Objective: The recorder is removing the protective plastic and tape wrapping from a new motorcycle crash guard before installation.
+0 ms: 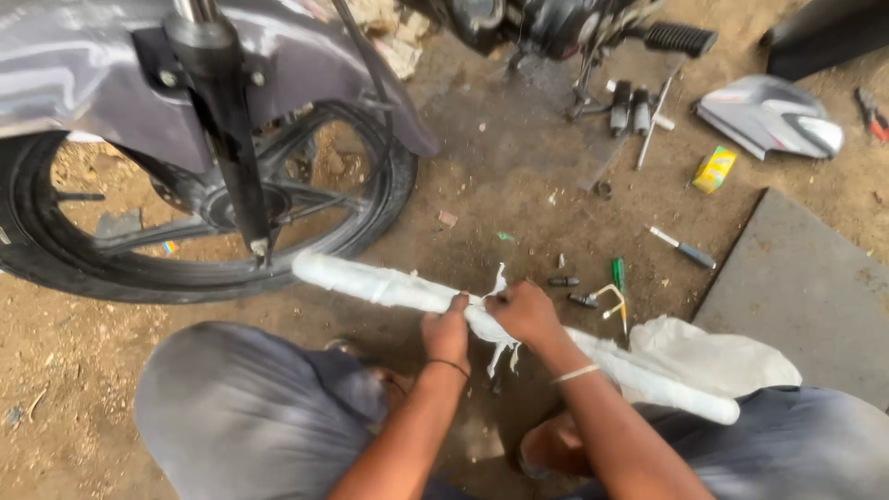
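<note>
A long tube wrapped in white plastic (380, 285) lies slanted across my knees, from near the motorcycle wheel at the left down to the lower right. My left hand (446, 331) pinches the wrapping at the tube's middle. My right hand (524, 313) grips the same spot from the other side, where torn strips of white wrapping (501, 352) hang loose. Both hands close on the plastic, almost touching each other.
The motorcycle's front wheel (185, 222) and fork leg (231, 157) stand at the upper left. On the dirt lie a green-handled screwdriver (618, 275), another screwdriver (683, 248), a yellow box (715, 169), a silver body panel (773, 116) and a grey slab (806, 287). A white bag (713, 356) rests by my right knee.
</note>
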